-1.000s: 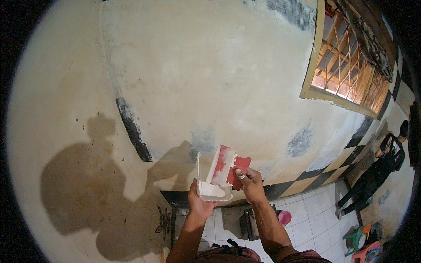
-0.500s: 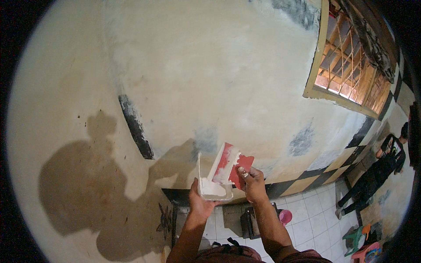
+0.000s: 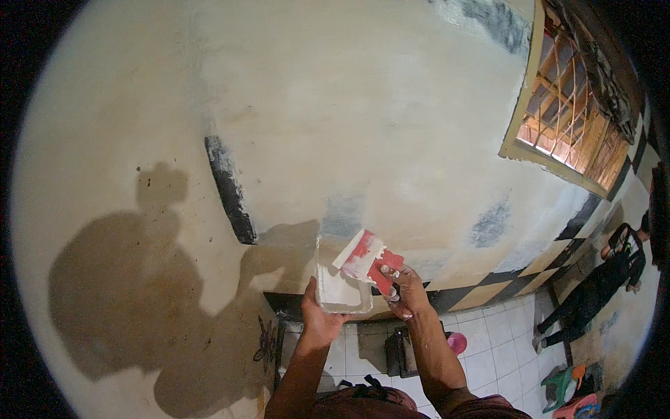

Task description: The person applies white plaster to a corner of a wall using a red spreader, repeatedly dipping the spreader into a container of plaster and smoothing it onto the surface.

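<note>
My left hand (image 3: 321, 318) grips a pale, shallow rectangular container (image 3: 338, 291) with white paste inside, its thumb along the left side. My right hand (image 3: 408, 293) is closed on a red scraper (image 3: 387, 269), whose wide blade is smeared with white paste and tilts over the upper right of the container. White paste is also on my right fingers. Behind both hands rises a cream wall (image 3: 377, 133) with grey patches, a dark strip and a black-and-tan checkered band along its bottom.
A barred window (image 3: 565, 105) is at upper right. A person (image 3: 604, 286) in dark clothes is by the right-hand wall. On the white tiled floor (image 3: 492, 346) are a dark boxy object (image 3: 401, 353), a pink bucket (image 3: 457, 342) and colourful plastic stools (image 3: 562, 387).
The scraper has turned, its blade now more slanted and raised off the container's paste, with my right wrist twisted. The view has shifted slightly, so wall and window appear further right.
</note>
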